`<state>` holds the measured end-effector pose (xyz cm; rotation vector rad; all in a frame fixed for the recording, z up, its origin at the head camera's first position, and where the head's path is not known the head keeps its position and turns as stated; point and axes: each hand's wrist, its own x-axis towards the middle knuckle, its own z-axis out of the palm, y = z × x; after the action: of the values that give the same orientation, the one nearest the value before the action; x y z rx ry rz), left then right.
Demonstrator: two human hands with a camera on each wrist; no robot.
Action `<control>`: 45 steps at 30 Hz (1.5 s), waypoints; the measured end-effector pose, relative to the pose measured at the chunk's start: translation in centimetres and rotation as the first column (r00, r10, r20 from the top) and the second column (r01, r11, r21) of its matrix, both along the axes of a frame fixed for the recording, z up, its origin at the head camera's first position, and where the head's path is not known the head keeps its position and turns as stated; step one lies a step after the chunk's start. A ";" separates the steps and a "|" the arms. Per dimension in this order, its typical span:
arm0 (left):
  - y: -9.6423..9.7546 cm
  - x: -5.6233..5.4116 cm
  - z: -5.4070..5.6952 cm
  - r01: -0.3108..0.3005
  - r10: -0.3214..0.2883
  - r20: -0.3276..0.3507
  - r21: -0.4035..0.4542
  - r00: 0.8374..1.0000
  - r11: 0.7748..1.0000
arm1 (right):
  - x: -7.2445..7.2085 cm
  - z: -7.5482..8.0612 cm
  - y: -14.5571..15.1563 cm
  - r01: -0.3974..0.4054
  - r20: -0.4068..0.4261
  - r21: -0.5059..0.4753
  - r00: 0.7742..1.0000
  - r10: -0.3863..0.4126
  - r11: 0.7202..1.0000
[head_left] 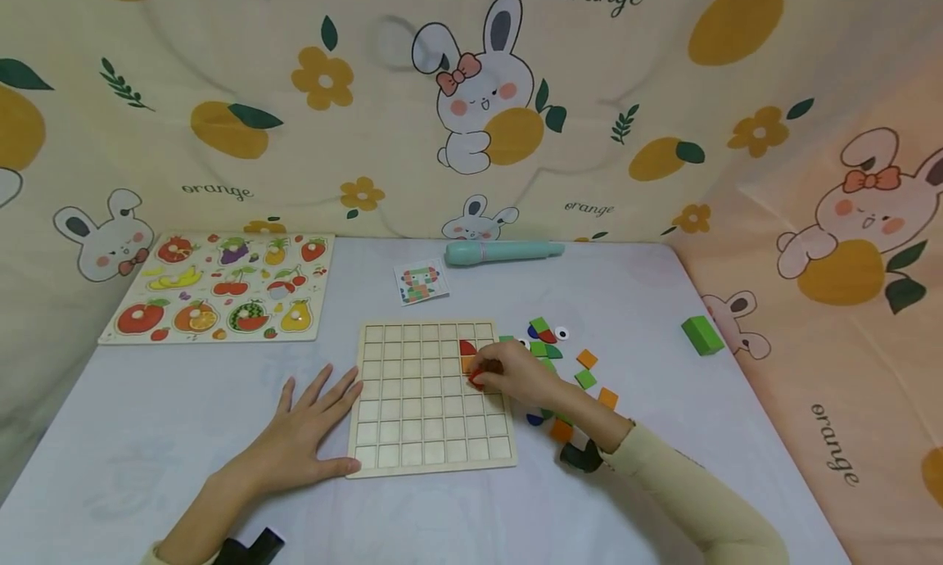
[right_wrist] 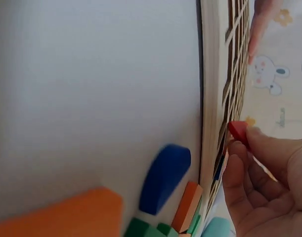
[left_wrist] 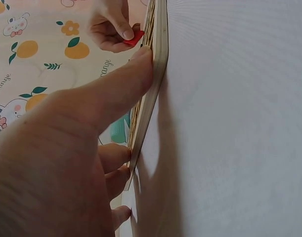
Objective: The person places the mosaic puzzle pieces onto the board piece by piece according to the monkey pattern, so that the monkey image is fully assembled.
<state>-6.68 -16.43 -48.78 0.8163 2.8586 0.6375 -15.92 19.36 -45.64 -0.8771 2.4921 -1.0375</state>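
A wooden grid board (head_left: 432,405) lies flat on the table. At its left edge rests my left hand (head_left: 295,442), fingers spread and straight, with thumb and fingertips touching the frame. Over the right side of the grid, my right hand (head_left: 519,374) pinches a small red piece (right_wrist: 238,131) between thumb and fingers. In the head view a red quarter-round piece (head_left: 467,348) and an orange square (head_left: 467,364) sit in cells just beyond those fingers. The held piece's full outline is partly hidden by the fingers.
Loose green, orange, blue and red pieces (head_left: 585,378) lie right of the board, some under the right forearm. A pattern card (head_left: 421,282), a teal pen-like object (head_left: 504,253), a fruit puzzle board (head_left: 228,291) and a green block (head_left: 702,336) stand farther out.
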 end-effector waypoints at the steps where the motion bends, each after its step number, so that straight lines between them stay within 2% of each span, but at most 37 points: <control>1: 0.0 0.0 0.0 0.000 0.000 -0.003 0.002 1.000 1.000 | 0.1 0.0 0.0 0.011 -0.002 -0.002 1.000 -0.011 1.000; 7: 0.0 0.1 0.0 0.004 -0.003 -0.035 0.016 0.999 1.000 | 0.5 -0.1 -0.3 0.046 0.000 -0.031 0.999 -0.046 0.998; 13: 0.0 0.1 0.0 -0.005 0.005 -0.004 -0.001 1.000 1.000 | 0.7 -0.3 -0.7 0.060 -0.067 0.005 0.996 -0.059 0.998; 21: -0.1 0.0 -0.2 -0.004 0.004 -0.012 -0.009 1.000 1.000 | 0.9 -0.5 -1.1 0.060 -0.163 0.042 0.985 -0.052 0.997; 25: -0.1 0.0 -0.2 -0.004 0.004 -0.013 -0.010 1.000 1.000 | 1.0 -0.4 -1.2 0.073 -0.121 0.025 0.990 -0.069 0.997; 30: -0.1 0.0 -0.1 -0.003 0.003 -0.014 -0.010 1.000 1.000 | 1.0 -0.4 -1.3 0.133 -0.037 -0.029 0.990 -0.134 0.991; 34: 0.0 0.0 -0.1 -0.003 0.003 -0.013 -0.006 1.000 1.000 | 1.1 -0.6 -1.5 0.176 -0.053 -0.048 0.982 -0.179 0.983; 38: 0.0 0.0 0.0 -0.004 0.004 -0.009 -0.009 1.000 1.000 | 1.3 -0.6 -1.6 0.181 -0.098 -0.046 0.978 -0.185 0.982; 45: 0.0 0.1 0.0 0.012 -0.011 -0.045 0.026 0.999 1.000 | 1.3 -0.4 -1.6 0.194 -0.078 -0.049 0.977 -0.197 0.980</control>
<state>-6.54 -16.47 -48.77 0.8614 2.8892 0.6650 -14.65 17.80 -46.02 -0.7097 2.6787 -1.1389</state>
